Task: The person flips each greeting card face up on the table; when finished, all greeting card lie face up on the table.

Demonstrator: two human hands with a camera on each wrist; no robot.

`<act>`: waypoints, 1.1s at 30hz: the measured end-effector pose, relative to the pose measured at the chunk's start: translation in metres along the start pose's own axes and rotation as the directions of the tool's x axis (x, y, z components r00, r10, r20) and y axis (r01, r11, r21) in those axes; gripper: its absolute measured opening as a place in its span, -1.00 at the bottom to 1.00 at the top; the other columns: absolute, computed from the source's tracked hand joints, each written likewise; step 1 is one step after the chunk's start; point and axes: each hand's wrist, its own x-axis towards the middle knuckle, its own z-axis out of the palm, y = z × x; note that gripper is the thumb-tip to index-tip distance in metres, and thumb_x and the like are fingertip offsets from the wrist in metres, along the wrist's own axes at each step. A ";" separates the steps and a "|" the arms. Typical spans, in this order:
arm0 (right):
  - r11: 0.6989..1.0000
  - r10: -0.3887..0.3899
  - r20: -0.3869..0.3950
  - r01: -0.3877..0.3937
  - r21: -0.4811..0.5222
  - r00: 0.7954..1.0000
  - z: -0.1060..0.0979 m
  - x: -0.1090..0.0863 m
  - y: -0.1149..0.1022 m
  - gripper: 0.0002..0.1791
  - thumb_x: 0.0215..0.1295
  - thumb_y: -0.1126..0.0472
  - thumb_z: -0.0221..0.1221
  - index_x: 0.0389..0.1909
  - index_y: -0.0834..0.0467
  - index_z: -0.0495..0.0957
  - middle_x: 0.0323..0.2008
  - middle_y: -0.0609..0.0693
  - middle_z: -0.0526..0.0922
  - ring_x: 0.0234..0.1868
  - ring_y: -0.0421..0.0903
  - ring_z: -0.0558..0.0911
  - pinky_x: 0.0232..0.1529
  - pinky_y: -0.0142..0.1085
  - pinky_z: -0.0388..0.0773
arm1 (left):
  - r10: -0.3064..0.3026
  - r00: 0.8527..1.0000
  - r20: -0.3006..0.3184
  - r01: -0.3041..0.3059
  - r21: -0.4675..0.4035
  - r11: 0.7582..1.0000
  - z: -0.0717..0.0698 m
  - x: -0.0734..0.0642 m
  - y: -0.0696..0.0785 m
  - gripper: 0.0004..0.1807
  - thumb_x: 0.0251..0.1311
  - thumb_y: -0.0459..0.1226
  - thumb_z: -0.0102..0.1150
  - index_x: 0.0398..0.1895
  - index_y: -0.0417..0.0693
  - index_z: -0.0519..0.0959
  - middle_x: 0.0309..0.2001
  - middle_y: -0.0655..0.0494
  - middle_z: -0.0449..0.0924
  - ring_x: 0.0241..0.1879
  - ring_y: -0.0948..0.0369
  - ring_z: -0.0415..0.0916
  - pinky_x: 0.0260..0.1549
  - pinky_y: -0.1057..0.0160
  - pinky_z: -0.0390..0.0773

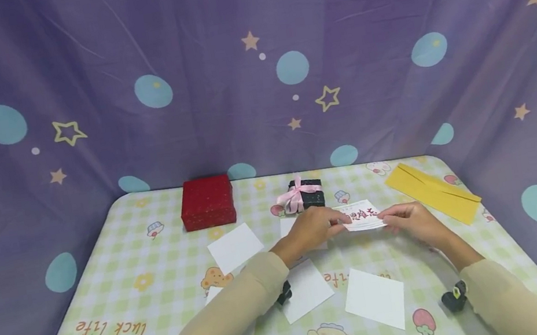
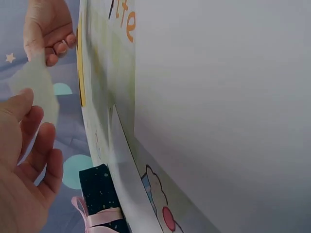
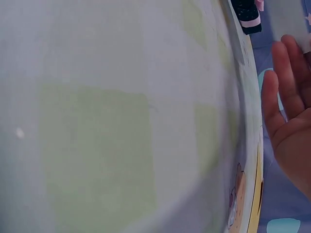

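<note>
Between both hands is a white card (image 1: 362,215) with red Chinese lettering, held above the tablecloth at the right of centre. My left hand (image 1: 312,228) pinches its left edge with thumb and fingers. At the opposite edge my right hand (image 1: 417,223) pinches it too. From the left wrist view, the card (image 2: 43,92) is seen from a low angle, the left thumb on its near end. In the right wrist view the right hand (image 3: 294,109) shows at the side, its lower fingers fairly straight. Close behind the left hand sits a black gift box (image 1: 313,192) with a pink ribbon.
Blank white cards lie about the table: one at left (image 1: 235,247), one in the middle (image 1: 306,291), one at front right (image 1: 375,298), others partly hidden by the left arm. A red box (image 1: 207,202) stands at the back left, a yellow envelope (image 1: 433,193) at the right.
</note>
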 end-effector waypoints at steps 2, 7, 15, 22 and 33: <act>1.000 0.014 -0.003 -0.014 -0.013 1.000 0.000 0.000 0.000 -0.62 0.39 0.20 0.29 0.08 0.38 0.63 -0.36 -0.04 0.78 -0.39 -0.11 0.72 -0.35 -0.27 0.66 | -0.008 1.000 0.021 0.008 0.002 1.000 -0.001 0.001 0.001 -0.72 0.31 -0.10 0.34 0.06 0.26 0.74 -0.14 0.34 0.78 -0.39 0.49 0.50 -0.39 0.56 0.44; 0.999 0.038 0.004 -0.038 -0.030 0.999 -0.001 0.001 -0.001 -0.35 0.34 0.23 0.32 0.42 0.24 0.39 -0.36 -0.04 0.72 -0.43 -0.18 0.64 -0.37 -0.30 0.62 | -0.036 0.994 0.101 0.038 -0.025 0.999 0.000 0.000 0.000 -0.44 0.28 -0.04 0.36 0.35 0.14 0.55 0.00 0.21 0.71 -0.24 0.44 0.60 -0.20 0.49 0.53; 0.992 0.062 0.044 -0.057 -0.114 0.997 -0.007 0.006 -0.003 -0.14 0.30 0.25 0.35 0.56 0.15 0.18 -0.37 -0.01 0.71 -0.48 -0.24 0.54 -0.45 -0.37 0.50 | -0.061 0.985 0.164 0.062 0.001 0.998 0.008 0.003 -0.001 -0.51 0.28 -0.04 0.35 0.22 0.01 0.54 -0.07 0.14 0.68 -0.19 0.31 0.59 -0.13 0.39 0.56; 0.981 0.065 0.084 -0.048 -0.187 0.994 -0.008 0.007 0.002 -0.12 0.30 0.26 0.34 0.57 0.19 0.15 -0.35 0.06 0.69 -0.51 -0.28 0.44 -0.50 -0.40 0.40 | -0.106 0.980 0.171 0.099 0.050 0.994 0.021 0.010 0.000 -0.70 0.21 -0.08 0.42 -0.15 0.08 0.50 -0.24 0.25 0.63 -0.32 0.35 0.49 -0.33 0.44 0.47; 0.948 0.121 0.140 -0.073 -0.310 0.983 -0.010 0.010 0.010 -0.20 0.33 0.24 0.32 0.54 0.24 0.21 -0.35 0.07 0.65 -0.53 -0.27 0.39 -0.47 -0.40 0.37 | -0.199 0.940 0.276 0.190 0.060 0.980 0.028 0.015 0.006 -0.80 0.25 -0.08 0.37 -0.28 0.09 0.55 -0.40 0.29 0.58 -0.41 0.33 0.46 -0.39 0.39 0.44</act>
